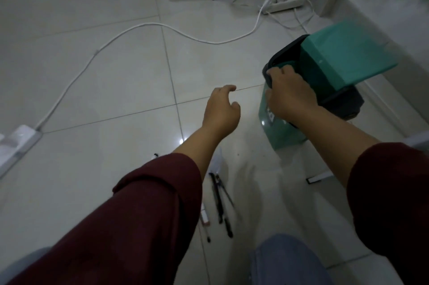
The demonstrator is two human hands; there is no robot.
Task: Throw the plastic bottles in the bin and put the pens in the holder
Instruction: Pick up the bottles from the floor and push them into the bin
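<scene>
A green bin (281,131) with a dark liner and a raised green swing lid (343,55) stands on the floor at right. My right hand (290,97) grips the bin's dark rim at its near-left corner. My left hand (220,108) hovers empty to the left of the bin, fingers loosely curled and apart. Several dark pens (220,201) lie on the tiles below my left forearm, with a reddish-and-white pen (204,215) beside them. No plastic bottle or pen holder is in view.
A white cable (139,28) snakes across the tiled floor to a power strip (284,4) with a red light at the back. Another white strip (16,145) lies at far left. White cabinets stand behind; a white ledge runs along the right.
</scene>
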